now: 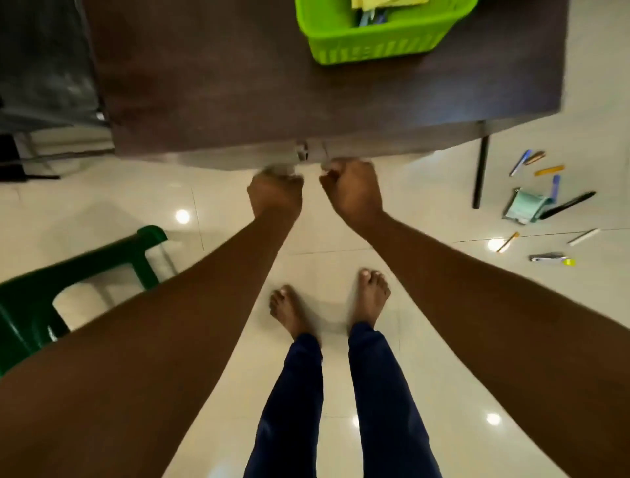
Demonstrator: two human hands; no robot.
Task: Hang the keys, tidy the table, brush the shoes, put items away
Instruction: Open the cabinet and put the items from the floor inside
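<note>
- While the person stands barefoot on the pale tiled floor (102, 204) in dark blue trousers (385, 392), both bare forearms reach forward toward the near edge of the worktop (221, 68).
- The left hand (276, 192) is curled just below that near edge, near its middle; motion blur hides what it grips, if anything, so I cannot tell.
- The right hand (351, 191) sits just beside the left, fingers clenched up against the underside of the edge; whether it holds something there cannot be made out either.
- Between the two hands, on the worktop's near edge, a small grey fitting (306, 153) shows, too blurred to identify.
- A green plastic chair (30, 300) stands on the floor to the left, partly behind the left forearm.
- On the floor to the right, beyond the worktop's dark leg (480, 170), small items lie scattered: pens (520, 162), a yellow strip (549, 170), a teal pouch (526, 204), a black stick-like piece (567, 205), a white marker (583, 236) and a nail clipper (549, 258).
- The dark brown worktop is bare across its near half.
- Toward the far right corner stands a lime-green basket (375, 44), holding yellow papers (381, 3) and some bluish items that are hard to tell apart.
</note>
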